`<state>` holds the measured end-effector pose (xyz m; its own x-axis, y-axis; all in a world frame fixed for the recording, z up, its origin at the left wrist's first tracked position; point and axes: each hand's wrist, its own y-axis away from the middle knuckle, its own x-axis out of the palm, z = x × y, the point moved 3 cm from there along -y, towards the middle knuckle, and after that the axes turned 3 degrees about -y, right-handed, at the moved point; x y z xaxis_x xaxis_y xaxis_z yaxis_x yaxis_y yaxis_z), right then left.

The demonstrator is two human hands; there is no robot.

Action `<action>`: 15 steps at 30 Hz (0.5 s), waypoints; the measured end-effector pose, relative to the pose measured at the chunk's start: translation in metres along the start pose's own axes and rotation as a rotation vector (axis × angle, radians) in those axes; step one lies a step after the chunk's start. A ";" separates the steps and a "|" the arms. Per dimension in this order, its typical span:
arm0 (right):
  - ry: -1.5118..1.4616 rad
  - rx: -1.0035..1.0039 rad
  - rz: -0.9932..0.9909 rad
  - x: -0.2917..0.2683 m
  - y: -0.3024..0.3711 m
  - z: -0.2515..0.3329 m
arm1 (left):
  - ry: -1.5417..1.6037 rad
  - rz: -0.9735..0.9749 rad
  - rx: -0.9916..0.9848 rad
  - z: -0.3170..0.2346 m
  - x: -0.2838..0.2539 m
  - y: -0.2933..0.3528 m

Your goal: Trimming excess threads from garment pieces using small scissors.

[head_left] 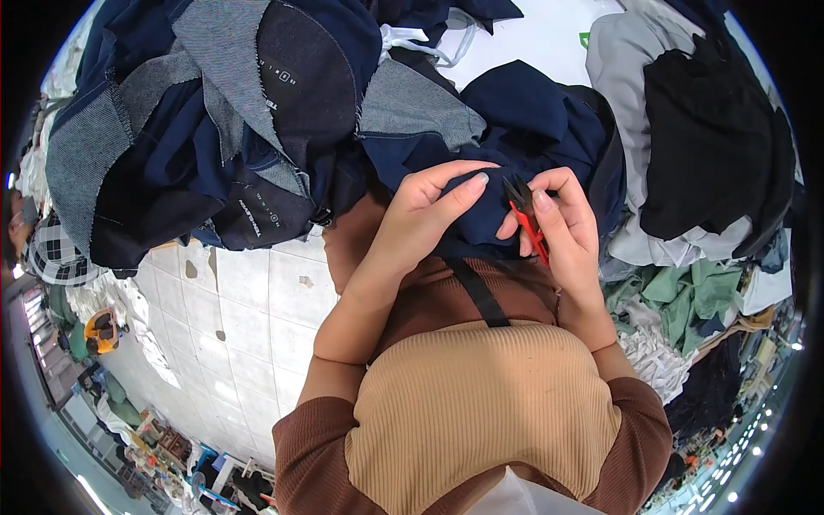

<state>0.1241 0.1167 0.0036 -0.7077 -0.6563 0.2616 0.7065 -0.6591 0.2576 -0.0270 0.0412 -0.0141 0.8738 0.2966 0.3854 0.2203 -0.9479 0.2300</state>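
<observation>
A navy garment (524, 107) lies gathered in front of me, its lower part hanging over my lap. My left hand (433, 202) pinches the cloth between thumb and fingers. Just right of it, my right hand (558, 215) is wrapped round a pair of red thread snips (526, 221). Their dark blades point up and left, close to the pinched fabric and near the left fingertips. Whether the blades touch a thread is too small to tell.
More navy garments with grey undersides (197, 112) are heaped at the left. A black cloth (712, 142) lies over grey fabric (622, 60) at the right, with green cloth (687, 292) below. A white tabletop (545, 39) shows behind. Farther off at the left, a person in yellow (101, 330) appears.
</observation>
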 end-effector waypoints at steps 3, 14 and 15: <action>0.001 -0.003 0.008 0.000 0.000 0.000 | -0.005 -0.002 0.001 0.000 0.000 0.000; -0.001 0.005 0.009 0.001 0.000 0.000 | -0.001 -0.012 -0.015 0.001 0.001 0.000; -0.002 0.006 0.010 0.000 0.000 0.000 | -0.002 -0.013 -0.016 0.001 0.002 0.000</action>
<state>0.1236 0.1166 0.0035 -0.7005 -0.6620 0.2665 0.7136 -0.6504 0.2603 -0.0252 0.0416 -0.0141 0.8716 0.3090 0.3805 0.2252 -0.9419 0.2491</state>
